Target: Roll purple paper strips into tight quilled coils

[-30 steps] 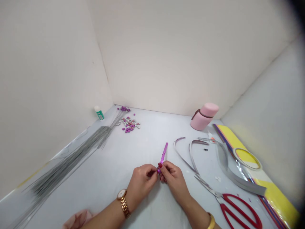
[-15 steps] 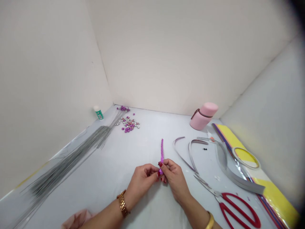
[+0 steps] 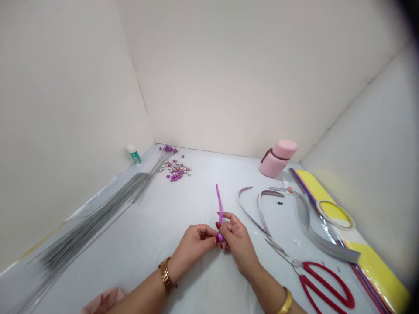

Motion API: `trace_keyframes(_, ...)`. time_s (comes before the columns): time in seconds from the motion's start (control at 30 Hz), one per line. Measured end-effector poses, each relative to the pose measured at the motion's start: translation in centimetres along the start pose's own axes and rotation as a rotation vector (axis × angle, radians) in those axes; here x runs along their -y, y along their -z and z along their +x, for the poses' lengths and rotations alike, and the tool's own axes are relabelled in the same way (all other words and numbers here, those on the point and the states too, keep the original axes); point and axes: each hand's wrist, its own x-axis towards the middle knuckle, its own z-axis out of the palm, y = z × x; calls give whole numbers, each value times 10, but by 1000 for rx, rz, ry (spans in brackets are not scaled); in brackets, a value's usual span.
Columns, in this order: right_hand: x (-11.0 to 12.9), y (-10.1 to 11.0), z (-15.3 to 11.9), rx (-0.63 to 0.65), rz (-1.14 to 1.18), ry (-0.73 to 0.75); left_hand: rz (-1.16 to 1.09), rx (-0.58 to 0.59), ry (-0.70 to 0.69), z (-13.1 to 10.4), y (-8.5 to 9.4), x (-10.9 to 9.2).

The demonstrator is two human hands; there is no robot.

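Observation:
Between my two hands is a narrow purple paper strip (image 3: 219, 203), its lower end folded into a small knot and its long free end pointing away from me. My left hand (image 3: 198, 244) pinches the folded end between thumb and forefinger. My right hand (image 3: 237, 242) grips the same fold from the other side, thumb on top, with the forefinger stretched against the strip. Fingers partly cover the fold. Right of my hand lie red-handled scissors (image 3: 327, 279), blades parted, beside loose thin paper strips (image 3: 262, 209).
A bundle of grey wires (image 3: 108, 218) runs along the left, near a pile of purple and white paper stars (image 3: 176, 171) and a glue stick (image 3: 134, 155). A pink flask (image 3: 278, 159), tape roll (image 3: 335, 214), grey strip (image 3: 327, 244) and yellow paper sheets (image 3: 379, 266) lie right.
The strip's free end has swung slightly left and now leans. My right forefinger has extended up against the strip. Both hands stay at the fold.

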Motion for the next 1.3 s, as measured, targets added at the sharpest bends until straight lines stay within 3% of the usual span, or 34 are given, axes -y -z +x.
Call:
trace_keyframes(0.2, 6, 2, -4, -129, -56, 174, -19, -172, -17, 1, 1, 1)
trace_keyframes(0.37, 10, -2, -10, -22, -223, 182, -44, -235, -72, 1, 2, 3)
trace_keyframes(0.53, 10, -3, -10, 54, -105, 101, -32, -211, -86, 2, 2, 1)
trace_keyframes(0.8, 2, 3, 0, 37, 8, -6, 45, -186, -127, -2, -1, -1)
trace_keyframes(1.1, 4, 2, -4, 35, -27, 71, 40, -175, -53, -1, 1, 0)
trace_keyframes(1.3, 4, 1, -7, 39, -59, 115, -64, -67, 43, -1, 3, 3)
